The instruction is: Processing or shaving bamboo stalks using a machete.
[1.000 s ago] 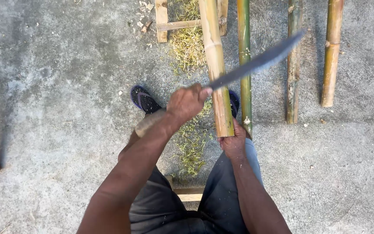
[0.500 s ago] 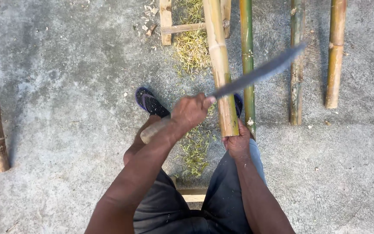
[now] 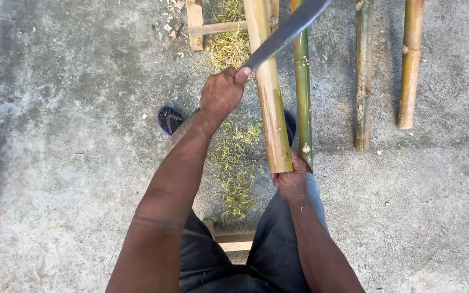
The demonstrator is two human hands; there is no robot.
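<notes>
Head view, looking down at a seated person on a concrete floor (image 3: 55, 108). Left hand (image 3: 222, 93) is curled tight around the handle of a long machete (image 3: 286, 31); thumb lies along the base of the blade, which runs up and to the right, crossing over the yellow bamboo pole (image 3: 268, 87). Blade sits against the pole's left edge just beside the left hand; whether it bites into the surface cannot be told. Right hand (image 3: 291, 180) is wrapped around the pole's near cut end, fingers folded over it, just above the person's dark trousers (image 3: 278, 249). Pole runs away from the body, near end between the knees, far end out of frame at top. Green bamboo pole (image 3: 302, 92) lies just beside it on the right, touching or nearly so. Two more bamboo poles (image 3: 362, 81) lie farther right, well apart. Green-yellow shavings (image 3: 237, 173) are scattered on the floor beneath. Dark sandal (image 3: 169, 119) shows left of the forearm.
</notes>
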